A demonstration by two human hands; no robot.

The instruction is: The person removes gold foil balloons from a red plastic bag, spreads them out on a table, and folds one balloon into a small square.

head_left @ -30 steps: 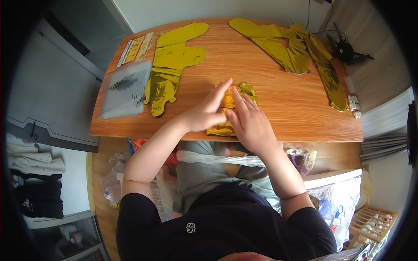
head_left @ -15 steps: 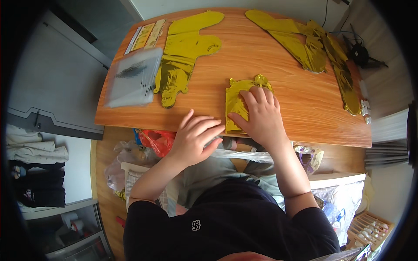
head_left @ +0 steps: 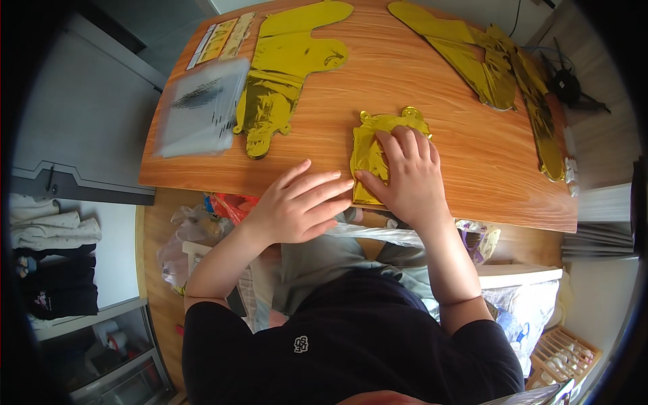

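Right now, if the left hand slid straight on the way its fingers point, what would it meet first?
The left hand points rightward along the table edge; it would first meet the folded gold foil balloon under the right hand, probably at the thumb, almost touching already.

The left hand (head_left: 297,206) is back near the folded gold foil piece (head_left: 378,152). A second ago it lay on the foil beside the right hand (head_left: 405,177); half a second ago it had dropped off to the table edge (head_left: 223,189), well apart from the foil; now its fingertips (head_left: 341,183) sit just beside the right thumb, at the foil's near left edge, fingers spread flat and pointing toward it. The right hand, earlier angled across the foil with fingers reaching over its far end, now lies palm-down over the near right part, with more foil showing beyond and left of its fingers (head_left: 401,138).
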